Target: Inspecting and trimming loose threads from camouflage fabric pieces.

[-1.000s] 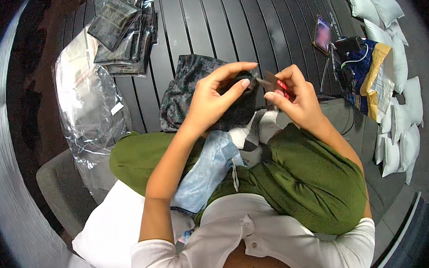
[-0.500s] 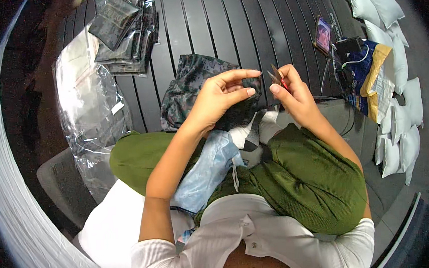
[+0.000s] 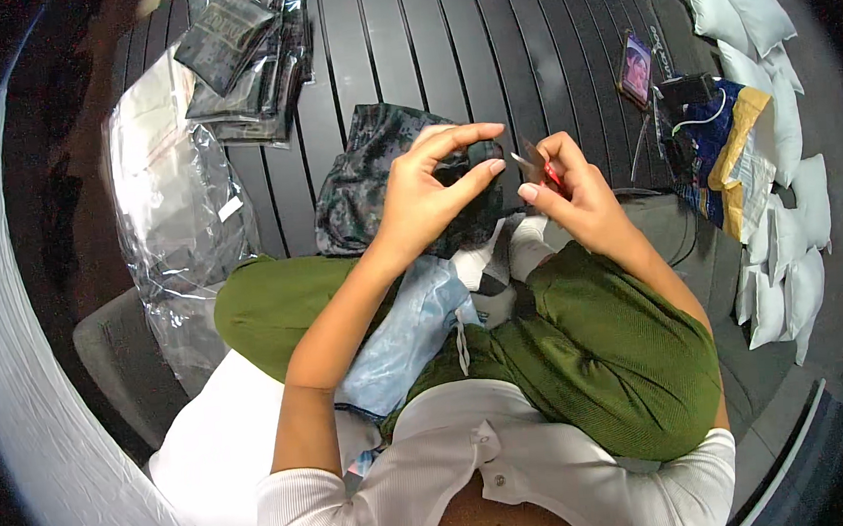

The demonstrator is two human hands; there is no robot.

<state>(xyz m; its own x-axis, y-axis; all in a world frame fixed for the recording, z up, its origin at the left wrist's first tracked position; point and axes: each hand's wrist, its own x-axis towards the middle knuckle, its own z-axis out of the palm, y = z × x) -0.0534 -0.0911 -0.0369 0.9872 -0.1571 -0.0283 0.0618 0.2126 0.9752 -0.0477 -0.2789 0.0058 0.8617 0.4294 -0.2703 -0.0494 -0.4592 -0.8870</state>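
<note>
Right hand point(image 3: 583, 195) held red-handled scissors point(image 3: 552, 175); left hand point(image 3: 419, 193), fingers point(image 3: 467, 139) wide apart, overlapped dark patterned cloth point(image 3: 350, 198).

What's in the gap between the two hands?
Red-handled snips: the right hand holds them, tips pointing toward the left hand. The head view shows it.

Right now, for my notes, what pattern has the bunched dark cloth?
The bunched dark cloth shows blotchy greenish-black camouflage in the head view.

the garment point(image 3: 347, 205) is matt cloth, the bag point(image 3: 182, 216) glossy plastic, the blades point(image 3: 530, 165) metal.
</note>
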